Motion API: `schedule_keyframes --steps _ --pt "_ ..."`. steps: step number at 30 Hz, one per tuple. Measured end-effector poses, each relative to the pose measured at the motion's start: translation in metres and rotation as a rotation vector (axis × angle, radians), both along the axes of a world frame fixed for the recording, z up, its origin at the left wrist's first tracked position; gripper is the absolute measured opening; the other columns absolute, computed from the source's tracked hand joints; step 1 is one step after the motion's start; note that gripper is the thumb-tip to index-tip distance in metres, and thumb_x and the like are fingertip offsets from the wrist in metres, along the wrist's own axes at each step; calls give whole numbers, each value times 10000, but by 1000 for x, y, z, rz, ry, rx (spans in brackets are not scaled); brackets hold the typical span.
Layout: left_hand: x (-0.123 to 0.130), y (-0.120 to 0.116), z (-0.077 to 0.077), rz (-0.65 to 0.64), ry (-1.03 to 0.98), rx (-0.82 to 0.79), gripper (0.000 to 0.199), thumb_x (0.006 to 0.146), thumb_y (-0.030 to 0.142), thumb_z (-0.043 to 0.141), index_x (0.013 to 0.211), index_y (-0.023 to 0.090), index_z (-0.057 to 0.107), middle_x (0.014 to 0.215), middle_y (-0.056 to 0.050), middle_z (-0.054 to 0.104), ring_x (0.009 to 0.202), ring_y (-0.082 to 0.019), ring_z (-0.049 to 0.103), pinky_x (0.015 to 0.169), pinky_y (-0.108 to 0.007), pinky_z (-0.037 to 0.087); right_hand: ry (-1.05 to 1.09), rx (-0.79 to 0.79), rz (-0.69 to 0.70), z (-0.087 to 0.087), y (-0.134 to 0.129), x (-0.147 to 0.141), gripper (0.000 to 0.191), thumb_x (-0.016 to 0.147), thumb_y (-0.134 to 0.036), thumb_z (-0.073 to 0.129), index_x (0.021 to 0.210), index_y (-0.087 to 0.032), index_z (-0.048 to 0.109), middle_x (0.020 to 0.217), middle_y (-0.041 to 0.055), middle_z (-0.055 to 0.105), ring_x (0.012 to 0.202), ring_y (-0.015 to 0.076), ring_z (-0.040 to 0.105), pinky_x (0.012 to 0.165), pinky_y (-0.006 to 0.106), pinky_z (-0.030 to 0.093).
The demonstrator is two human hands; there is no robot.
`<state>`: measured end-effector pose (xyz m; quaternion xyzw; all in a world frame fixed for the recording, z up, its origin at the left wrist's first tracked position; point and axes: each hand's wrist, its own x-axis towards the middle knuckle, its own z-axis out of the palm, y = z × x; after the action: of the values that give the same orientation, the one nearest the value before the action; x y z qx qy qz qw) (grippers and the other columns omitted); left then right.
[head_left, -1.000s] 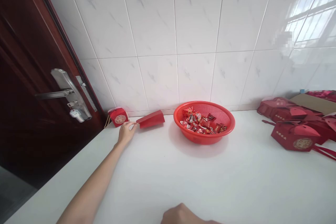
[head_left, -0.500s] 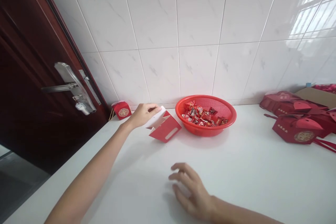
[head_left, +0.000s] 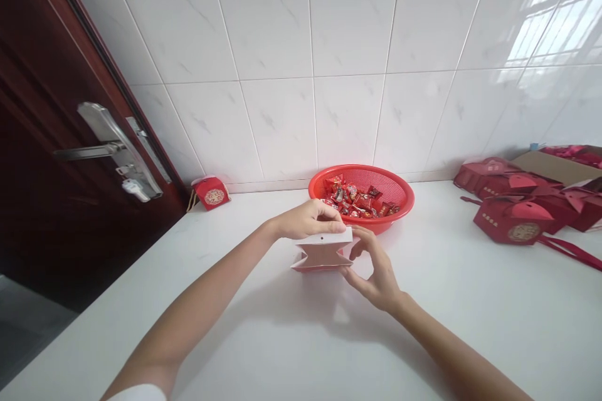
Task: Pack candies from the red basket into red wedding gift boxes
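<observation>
A small red paper gift box (head_left: 323, 255) with a pale inside is held up over the white table, its open mouth toward me. My left hand (head_left: 313, 219) pinches the far flap, where a small punched hole shows. With thumb and fingers, my right hand (head_left: 374, 269) grips the box's right side. Just behind the hands stands a red plastic colander (head_left: 404, 200) holding several red-wrapped candies (head_left: 362, 202). Its near rim is partly covered by my left hand.
A finished red box (head_left: 211, 193) with a gold emblem stands at the back left near the door (head_left: 47, 106). Several red boxes with ribbons (head_left: 512, 219) sit at the right, before a cardboard carton (head_left: 540, 166). A tiled wall (head_left: 277, 125) rises behind the white table (head_left: 263, 344).
My left hand has brought the gift box right and nearer, turning its mouth toward me. My right hand has moved up from the table's front and taken hold of the box's side.
</observation>
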<state>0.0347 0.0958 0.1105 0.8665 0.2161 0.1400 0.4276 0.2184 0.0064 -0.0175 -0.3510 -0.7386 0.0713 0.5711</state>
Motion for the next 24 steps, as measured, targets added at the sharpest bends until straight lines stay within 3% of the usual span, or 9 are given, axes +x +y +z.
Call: schedule_keyframes --steps 4,9,12,16,20,24 --pt "10 2 -5 -18 -52 -154 340 869 477 698 828 141 732 778 -25 666 707 -135 578 651 -242 445 23 -90 110 0 0 2 497 899 -352 662 1336 -247 449 988 42 629 762 167 610 689 306 554" --pt "16 2 -13 44 -130 -198 300 836 446 745 943 166 740 916 -32 696 789 -144 620 697 -248 469 164 -231 210 7 -3 4 358 952 -512 549 1135 -204 570 899 33 630 771 174 578 743 323 516" --pt "18 4 -23 92 -157 -277 337 810 447 767 1011 180 723 936 -30 697 780 -146 631 680 -253 475 299 -373 195 15 -5 1 381 976 -546 486 952 -186 607 836 30 607 750 169 554 707 307 481" --pt "20 6 -33 112 -131 -328 346 807 451 764 1002 168 721 865 -30 689 740 -148 622 649 -253 478 408 -548 113 24 -7 -6 398 925 -559 570 817 -176 587 732 6 545 680 146 492 614 268 421" --pt "14 0 -30 153 -236 -236 339 813 413 755 1058 181 720 885 -34 690 773 -158 633 704 -279 506 420 -576 112 28 -8 -8 401 908 -538 588 745 -176 538 688 -17 474 644 123 424 590 255 361" --pt "-4 -16 -18 146 -288 26 194 833 363 740 942 204 764 1020 -75 690 939 -208 636 856 -350 530 425 -550 93 28 -10 -9 413 907 -505 585 679 -194 437 664 -31 421 627 114 387 577 251 333"
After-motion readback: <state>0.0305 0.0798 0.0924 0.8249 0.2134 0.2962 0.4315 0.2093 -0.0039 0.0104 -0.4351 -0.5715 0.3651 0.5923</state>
